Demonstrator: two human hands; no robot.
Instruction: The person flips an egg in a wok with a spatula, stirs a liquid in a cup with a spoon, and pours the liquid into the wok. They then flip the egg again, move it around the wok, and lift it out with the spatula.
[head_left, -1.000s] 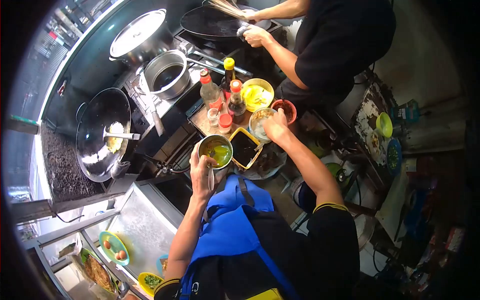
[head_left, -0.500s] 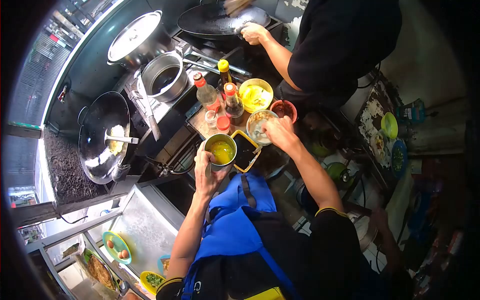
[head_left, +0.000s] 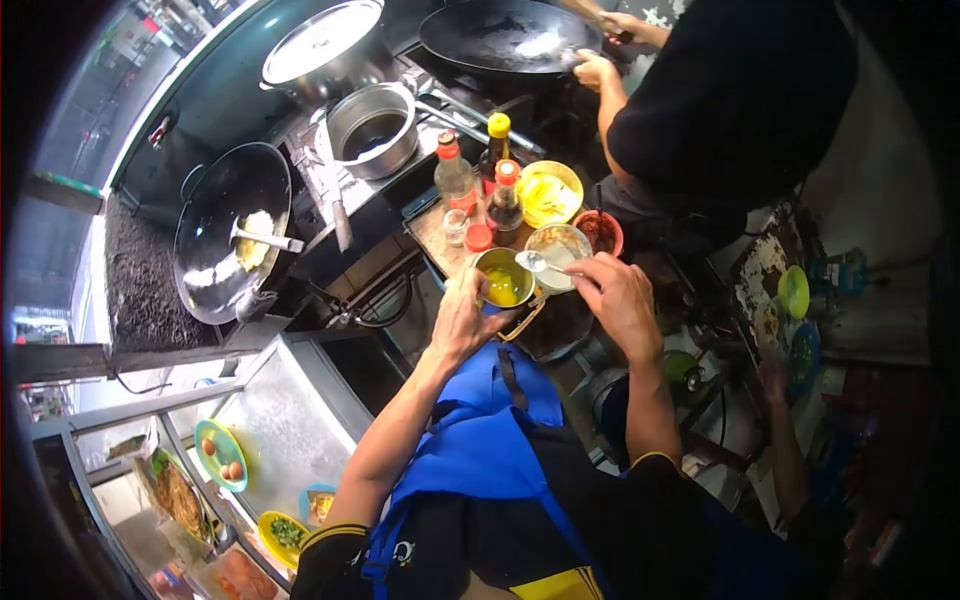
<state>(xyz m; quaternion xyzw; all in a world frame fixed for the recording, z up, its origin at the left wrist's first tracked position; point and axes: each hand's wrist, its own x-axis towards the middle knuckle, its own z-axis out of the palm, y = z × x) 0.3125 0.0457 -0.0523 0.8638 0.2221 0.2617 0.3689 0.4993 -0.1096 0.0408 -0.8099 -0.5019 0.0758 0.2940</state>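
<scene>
My left hand is wrapped round a metal cup with yellow liquid, like beaten egg, inside. In my right hand a spoon is pinched, its bowl at the cup's right rim and holding something white. Below the spoon's handle is a bowl of white powder. Beside it stand a yellow bowl and a red bowl of dark red sauce. Several bottles, among them a red-capped one, are left of the bowls.
A wok with egg and a ladle is at left. A metal pot and a lidded pot stand behind. A co-worker in black holds another wok. A plate of eggs is at lower left.
My right hand has come out of the powder bowl with the spoon and is now at the cup. The view has shifted, and the co-worker's second hand now shows.
</scene>
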